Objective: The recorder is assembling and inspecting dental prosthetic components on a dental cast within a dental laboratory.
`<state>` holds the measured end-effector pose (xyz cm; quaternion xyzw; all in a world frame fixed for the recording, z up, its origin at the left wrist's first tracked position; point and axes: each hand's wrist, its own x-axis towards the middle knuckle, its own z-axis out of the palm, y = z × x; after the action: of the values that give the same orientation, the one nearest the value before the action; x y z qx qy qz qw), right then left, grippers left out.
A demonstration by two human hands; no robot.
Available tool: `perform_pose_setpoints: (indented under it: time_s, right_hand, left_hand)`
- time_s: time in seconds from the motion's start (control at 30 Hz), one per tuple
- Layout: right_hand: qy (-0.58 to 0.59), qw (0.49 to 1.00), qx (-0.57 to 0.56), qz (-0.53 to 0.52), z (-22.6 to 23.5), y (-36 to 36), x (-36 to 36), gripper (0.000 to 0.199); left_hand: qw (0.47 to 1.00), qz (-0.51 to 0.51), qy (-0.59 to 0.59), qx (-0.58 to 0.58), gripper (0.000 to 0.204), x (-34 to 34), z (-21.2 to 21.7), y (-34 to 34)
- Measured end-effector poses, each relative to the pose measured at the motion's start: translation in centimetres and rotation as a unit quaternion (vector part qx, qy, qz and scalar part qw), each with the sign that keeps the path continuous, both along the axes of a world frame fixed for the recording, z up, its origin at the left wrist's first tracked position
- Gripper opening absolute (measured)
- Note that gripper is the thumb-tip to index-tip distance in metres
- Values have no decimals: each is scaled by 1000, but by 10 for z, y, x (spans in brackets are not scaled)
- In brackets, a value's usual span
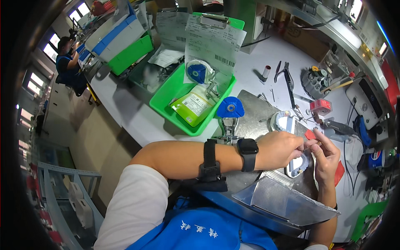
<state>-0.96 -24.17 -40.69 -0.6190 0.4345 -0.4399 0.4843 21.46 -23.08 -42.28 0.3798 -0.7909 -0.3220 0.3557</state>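
Observation:
My left hand [277,151] is closed, its fingertips meeting those of my right hand [327,160] above the bench. The right hand's fingers are bent in toward the left, with one finger raised. Whatever lies between the fingertips is too small and covered to name. A thin red piece [309,134] shows just behind the fingers, and another red piece [339,173] lies past the right hand. Partly hidden under the hands are a dental cast [283,121] and a second one [298,167], on a metal plate [249,104].
A metal articulator with a blue plate [230,108] stands left of the casts. The green tray [160,101] holds another articulator and a green packet. A clear shield [287,200] lies before me. Pliers [287,79], a red box [321,106] and a handpiece [339,127] lie to the right.

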Motion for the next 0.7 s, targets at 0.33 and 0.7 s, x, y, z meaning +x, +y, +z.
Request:
perform_pose_setpoints:
  time_s: [0.33,0.7]
  right_hand:
    - [-32,999,10,10,-5,4,-9,48]
    - [-88,995,7,36,4,2,2,47]
  left_hand:
    - [1000,22,-14,-15,15,-1,0,8]
    - [998,26,-11,-54,17,-1,1,-1]
